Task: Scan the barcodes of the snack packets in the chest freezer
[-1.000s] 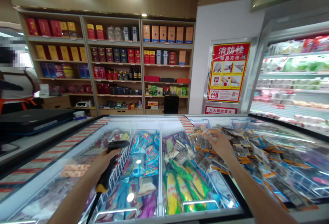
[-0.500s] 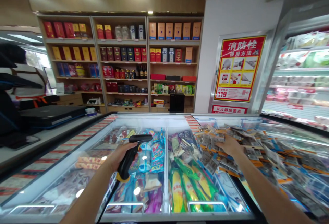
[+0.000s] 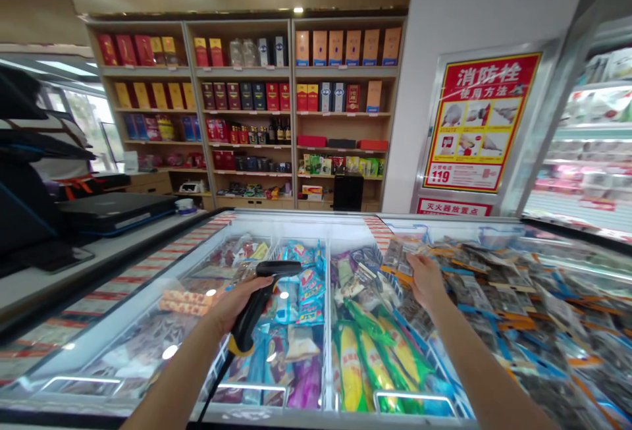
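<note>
Cord runs up to scanner; left hand grasps its handle. Right hand pinches orange-edged packet at left end of packet pile. Best judged: hold packet face flat, fingers off print, scanner nose square to it, cord slack. Shelves stand beyond.

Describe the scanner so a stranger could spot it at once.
Find the freezer in front of the shelves. Over its left part, the left hand holds the scanner. Unlike the colourful packets below, it is black, with yellow trim and a cord at its lower end.
</note>
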`<state>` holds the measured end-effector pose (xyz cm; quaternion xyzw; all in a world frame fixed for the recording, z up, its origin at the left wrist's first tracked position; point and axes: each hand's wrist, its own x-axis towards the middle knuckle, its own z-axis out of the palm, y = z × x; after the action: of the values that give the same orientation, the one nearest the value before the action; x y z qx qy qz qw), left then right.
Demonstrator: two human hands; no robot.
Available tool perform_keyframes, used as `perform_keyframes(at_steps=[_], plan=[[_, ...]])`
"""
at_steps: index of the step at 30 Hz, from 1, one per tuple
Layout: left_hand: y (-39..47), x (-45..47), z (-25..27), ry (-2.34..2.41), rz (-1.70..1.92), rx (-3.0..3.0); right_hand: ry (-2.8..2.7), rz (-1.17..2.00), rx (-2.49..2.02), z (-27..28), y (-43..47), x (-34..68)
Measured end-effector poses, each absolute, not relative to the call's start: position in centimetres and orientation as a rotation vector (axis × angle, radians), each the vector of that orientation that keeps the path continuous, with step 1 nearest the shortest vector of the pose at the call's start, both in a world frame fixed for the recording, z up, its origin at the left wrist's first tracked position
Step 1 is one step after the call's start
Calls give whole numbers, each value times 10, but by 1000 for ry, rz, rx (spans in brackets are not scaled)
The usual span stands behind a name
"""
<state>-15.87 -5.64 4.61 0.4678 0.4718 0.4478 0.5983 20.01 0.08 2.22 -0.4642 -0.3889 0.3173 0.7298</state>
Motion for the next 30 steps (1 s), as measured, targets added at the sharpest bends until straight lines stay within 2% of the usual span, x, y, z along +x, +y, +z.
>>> perform_keyframes(at_steps=[4, 8, 22, 30], plan=[[-65, -164, 50, 1149, 1007, 1138, -820, 977, -962, 10, 5, 168], [-67, -149, 54, 1104, 951, 1184, -791, 1084, -911, 9, 11, 153], [-58, -82, 62, 1043, 719, 1275, -729, 1115, -800, 2, 18, 163], [-29, -71, 73, 955, 813, 1374, -776, 1052, -820, 0, 25, 169]])
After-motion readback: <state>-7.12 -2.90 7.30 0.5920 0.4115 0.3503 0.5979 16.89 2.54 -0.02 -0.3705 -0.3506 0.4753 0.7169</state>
